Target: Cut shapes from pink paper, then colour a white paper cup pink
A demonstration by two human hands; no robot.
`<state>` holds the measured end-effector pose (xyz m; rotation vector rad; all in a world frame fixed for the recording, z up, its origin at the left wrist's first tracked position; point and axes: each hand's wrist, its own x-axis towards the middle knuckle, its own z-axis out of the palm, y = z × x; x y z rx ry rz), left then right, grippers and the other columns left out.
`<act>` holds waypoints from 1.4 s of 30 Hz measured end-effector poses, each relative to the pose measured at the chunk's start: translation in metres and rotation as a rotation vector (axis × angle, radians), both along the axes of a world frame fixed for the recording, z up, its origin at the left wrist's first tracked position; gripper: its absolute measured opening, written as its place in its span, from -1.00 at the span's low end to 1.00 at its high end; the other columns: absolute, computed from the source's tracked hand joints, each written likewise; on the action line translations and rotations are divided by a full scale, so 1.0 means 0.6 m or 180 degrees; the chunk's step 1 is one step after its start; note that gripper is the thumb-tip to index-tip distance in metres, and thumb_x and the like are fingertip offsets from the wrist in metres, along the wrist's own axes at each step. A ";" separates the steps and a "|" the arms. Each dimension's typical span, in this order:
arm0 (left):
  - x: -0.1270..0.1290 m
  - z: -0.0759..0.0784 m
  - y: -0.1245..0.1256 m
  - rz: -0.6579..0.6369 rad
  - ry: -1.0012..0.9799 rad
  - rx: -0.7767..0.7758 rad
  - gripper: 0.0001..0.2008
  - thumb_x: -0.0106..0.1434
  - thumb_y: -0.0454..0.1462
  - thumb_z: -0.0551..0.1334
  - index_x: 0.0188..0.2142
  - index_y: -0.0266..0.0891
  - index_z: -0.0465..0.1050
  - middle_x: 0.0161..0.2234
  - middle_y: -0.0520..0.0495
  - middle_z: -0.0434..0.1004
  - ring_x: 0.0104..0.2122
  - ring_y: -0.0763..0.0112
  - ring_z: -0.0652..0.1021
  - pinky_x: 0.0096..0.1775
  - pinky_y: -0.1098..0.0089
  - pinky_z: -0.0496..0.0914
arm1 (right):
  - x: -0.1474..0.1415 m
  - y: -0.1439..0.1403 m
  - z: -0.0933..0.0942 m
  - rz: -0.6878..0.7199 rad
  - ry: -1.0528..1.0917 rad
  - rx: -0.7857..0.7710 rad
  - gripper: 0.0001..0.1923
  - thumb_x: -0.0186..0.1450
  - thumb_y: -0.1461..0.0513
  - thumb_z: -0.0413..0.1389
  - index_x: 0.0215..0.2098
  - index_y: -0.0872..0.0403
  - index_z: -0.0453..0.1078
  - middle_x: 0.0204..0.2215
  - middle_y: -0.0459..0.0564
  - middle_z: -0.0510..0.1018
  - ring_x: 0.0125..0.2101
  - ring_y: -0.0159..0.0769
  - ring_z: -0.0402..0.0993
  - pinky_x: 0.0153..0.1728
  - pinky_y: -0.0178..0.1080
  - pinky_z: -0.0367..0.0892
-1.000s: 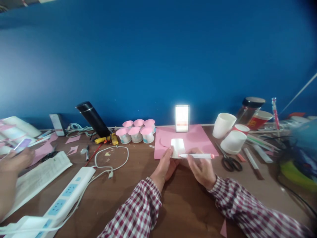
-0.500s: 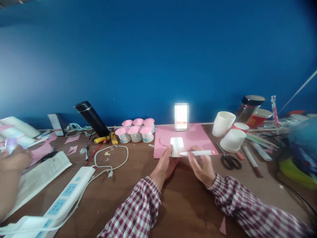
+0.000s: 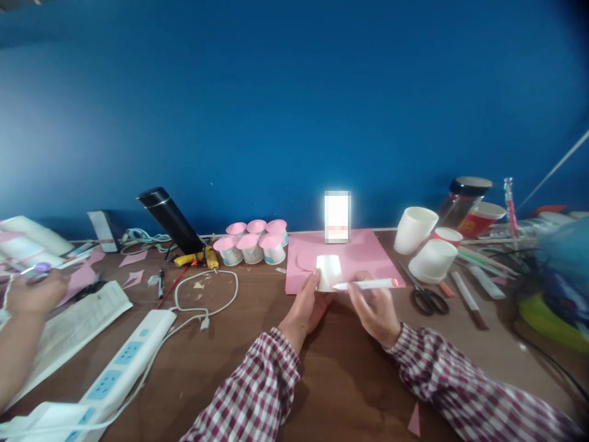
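Note:
Near the middle of the table, my left hand (image 3: 304, 307) is closed around a white paper cup (image 3: 328, 270), whose surface shines brightly. Between the thumb and fingers of my right hand (image 3: 375, 313) lies a white marker (image 3: 375, 284) with a reddish end, held almost level. Its left tip reaches the lower right part of the cup; whether it touches I cannot tell. Behind both hands lies a stack of pink paper (image 3: 363, 252), with a curved cut in its left part.
Several pink-topped cups (image 3: 251, 248) stand left of the paper. To the right are scissors (image 3: 429, 301), white cups (image 3: 415, 230) and a lidded jar (image 3: 464, 199). At left lie a power strip (image 3: 119, 362), a black flask (image 3: 170, 221) and another person's hand (image 3: 37, 294).
My hands, the cup and the marker look almost still. At far left, the other person's hand has shifted a little to the right with a purple-topped thing.

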<state>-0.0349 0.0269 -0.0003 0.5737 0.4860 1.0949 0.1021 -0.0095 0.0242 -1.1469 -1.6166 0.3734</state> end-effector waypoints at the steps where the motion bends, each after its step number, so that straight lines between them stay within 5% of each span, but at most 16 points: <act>1: 0.000 0.000 0.000 0.0000 0.0008 -0.0006 -0.62 0.23 -0.13 0.15 -0.07 -0.37 0.40 -0.13 -0.26 0.52 -0.07 0.17 0.48 -0.01 0.19 0.32 | 0.000 0.000 0.000 0.0002 -0.0017 0.0007 -0.88 0.30 0.25 -0.02 -0.38 0.07 0.30 -0.50 -0.08 0.45 -0.48 -0.33 0.37 -0.41 -0.30 0.28; 42: 0.002 -0.001 -0.002 0.0012 0.0091 0.0118 -0.60 0.22 -0.12 0.16 -0.07 -0.39 0.40 -0.12 -0.28 0.51 -0.09 0.15 0.49 -0.01 0.17 0.33 | 0.004 0.003 -0.008 -0.0011 0.0065 0.0068 -0.89 0.30 0.25 0.00 -0.29 0.08 0.35 -0.35 0.00 0.49 -0.31 -0.25 0.42 -0.26 -0.22 0.34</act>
